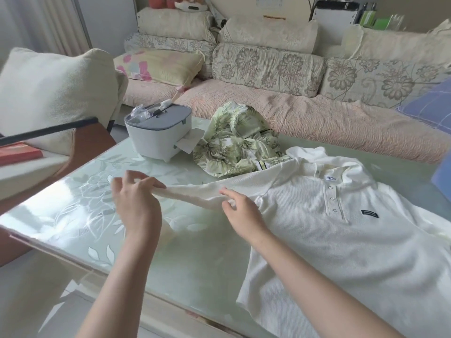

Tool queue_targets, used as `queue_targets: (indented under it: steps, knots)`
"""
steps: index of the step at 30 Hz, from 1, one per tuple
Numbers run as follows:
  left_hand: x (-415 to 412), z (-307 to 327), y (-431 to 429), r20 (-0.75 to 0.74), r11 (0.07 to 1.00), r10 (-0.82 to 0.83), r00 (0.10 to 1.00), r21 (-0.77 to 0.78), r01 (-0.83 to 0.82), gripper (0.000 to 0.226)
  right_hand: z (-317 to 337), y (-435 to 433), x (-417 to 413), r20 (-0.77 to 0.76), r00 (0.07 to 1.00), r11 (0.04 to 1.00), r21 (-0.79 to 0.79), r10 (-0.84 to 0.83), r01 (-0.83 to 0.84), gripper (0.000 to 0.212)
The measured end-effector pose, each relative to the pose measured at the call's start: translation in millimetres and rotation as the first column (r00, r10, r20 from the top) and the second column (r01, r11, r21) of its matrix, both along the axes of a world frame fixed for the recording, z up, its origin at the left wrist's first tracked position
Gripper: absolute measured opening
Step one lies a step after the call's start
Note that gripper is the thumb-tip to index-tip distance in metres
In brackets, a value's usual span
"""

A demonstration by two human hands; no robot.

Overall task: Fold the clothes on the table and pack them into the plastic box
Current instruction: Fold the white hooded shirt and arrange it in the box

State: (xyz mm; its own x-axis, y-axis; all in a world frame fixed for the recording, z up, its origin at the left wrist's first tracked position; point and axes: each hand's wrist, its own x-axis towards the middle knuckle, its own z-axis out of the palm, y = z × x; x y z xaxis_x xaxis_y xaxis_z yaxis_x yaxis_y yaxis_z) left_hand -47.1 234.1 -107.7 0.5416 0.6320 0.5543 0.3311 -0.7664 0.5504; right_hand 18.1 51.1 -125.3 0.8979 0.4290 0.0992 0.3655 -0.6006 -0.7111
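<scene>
Presently: white polo shirt point(341, 240) lies front-up on the right part of the glass worktop point(73, 203), collar toward the sofa point(305, 111), buttons and a dark chest patch showing. Its lower hem reaches close to the near worktop edge, and its right side runs out of view.

One sleeve is drawn out leftward off the body, lifted just above the glass into a narrow band. Left hand point(138, 198) pinches the sleeve's end between thumb and fingertips. Right hand point(240, 208) pinches the same sleeve near the shoulder seam, fingers curled onto the cloth. Both hands thus sit at the shirt's left margin, one at each end of the sleeve.

Open glass lies left of and below the hands, out to the worktop's near edge, which runs diagonally from the left down to the bottom.

Behind the sleeve, a crumpled green leaf-print garment point(234, 145) touches the shirt's shoulder and collar. Just left of it stands a white plastic box point(156, 135) with a grey lid, near the worktop's far corner.

Sofa runs along the far side; a pale cushion point(51, 91) sits at left.
</scene>
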Motion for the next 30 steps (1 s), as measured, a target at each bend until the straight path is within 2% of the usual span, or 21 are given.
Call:
queue_targets:
  steps: [1,2,3,4,5,6,7,8,11,13,16,18,21,22,24,26,28,30]
  knots:
    - [1.1,-0.3,0.7,-0.103,1.000,-0.024,0.994,0.007,0.025,0.046,-3.8,2.7,0.6,0.018,0.999,0.995,-0.086,0.042,-0.040,0.037]
    - [2.5,-2.5,-0.3,-0.282,0.998,-0.063,0.957,-0.014,0.062,0.043,-7.1,4.9,0.6,0.036,0.996,0.984,-0.163,0.078,-0.071,0.036]
    - [4.0,-6.5,-2.9,-0.478,0.994,-0.107,0.872,-0.054,0.092,0.040,-11.2,6.6,0.9,0.047,0.994,0.972,-0.218,0.103,-0.091,0.034]
    - [5.0,-10.5,-6.6,-0.647,0.990,-0.138,0.750,-0.078,0.115,0.033,-14.7,8.0,0.1,0.063,0.991,0.963,-0.250,0.122,-0.102,0.033]
    - [5.3,-14.8,-11.0,-0.755,0.986,-0.155,0.637,-0.082,0.143,0.026,-18.9,9.5,0.1,0.085,0.989,0.961,-0.260,0.124,-0.098,0.032]
    - [5.1,-19.5,-14.9,-0.805,0.982,-0.161,0.571,-0.070,0.178,0.024,-21.2,10.2,0.2,0.118,0.986,0.962,-0.262,0.114,-0.080,0.031]
    - [4.9,-22.3,-17.8,-0.813,0.977,-0.166,0.558,-0.057,0.207,0.025,-22.2,11.5,1.7,0.150,0.985,0.966,-0.255,0.090,-0.049,0.029]
    - [4.0,-23.1,-18.5,-0.790,0.976,-0.171,0.589,-0.056,0.209,0.027,-21.3,12.9,4.1,0.171,0.983,0.967,-0.254,0.064,-0.019,0.028]
    - [-1.6,-19.9,-15.7,-0.662,0.991,-0.134,0.737,-0.100,0.090,0.027,-14.2,20.4,15.3,0.191,0.981,0.977,-0.213,0.040,0.001,0.025]
    - [-3.2,-19.2,-9.9,-0.589,0.990,-0.124,0.799,-0.125,0.061,0.030,-10.9,30.1,25.8,0.170,0.984,0.985,-0.169,0.050,-0.020,0.026]
    - [1.3,-19.3,7.1,-0.476,0.987,-0.112,0.872,-0.158,0.041,0.033,-9.9,52.0,41.9,0.102,0.989,0.973,-0.217,0.105,-0.081,0.030]
    - [8.9,-22.1,20.9,-0.455,0.984,-0.120,0.882,-0.171,0.045,0.036,-7.7,65.7,49.8,0.062,0.986,0.952,-0.279,0.153,-0.130,0.038]
    - [18.2,-33.7,31.5,-0.566,0.976,-0.177,0.805,-0.206,0.070,0.054,-10.7,78.7,58.6,0.021,0.979,0.891,-0.418,0.203,-0.176,0.046]
    - [20.8,-38.0,31.6,-0.587,0.970,-0.195,0.786,-0.237,0.064,0.058,-12.1,80.9,60.6,0.008,0.979,0.877,-0.446,0.204,-0.179,0.043]
    - [25.4,-43.7,29.9,-0.607,0.969,-0.181,0.774,-0.246,0.034,0.058,-13.3,84.4,64.3,0.022,0.983,0.879,-0.452,0.181,-0.152,0.024]
    - [27.8,-46.0,28.8,-0.575,0.978,-0.139,0.806,-0.209,0.019,0.043,-9.7,87.1,63.5,0.114,0.982,0.886,-0.456,0.153,-0.085,0.007]
    - [29.0,-46.2,26.9,-0.477,0.986,-0.073,0.876,-0.167,-0.009,0.029,-6.0,90.0,60.6,0.250,0.964,0.927,-0.374,0.095,0.006,0.009]
    - [30.9,-42.4,24.4,-0.371,0.991,0.028,0.928,-0.115,-0.075,0.028,-6.1,93.6,56.6,0.311,0.950,0.978,-0.203,0.013,0.053,0.002]
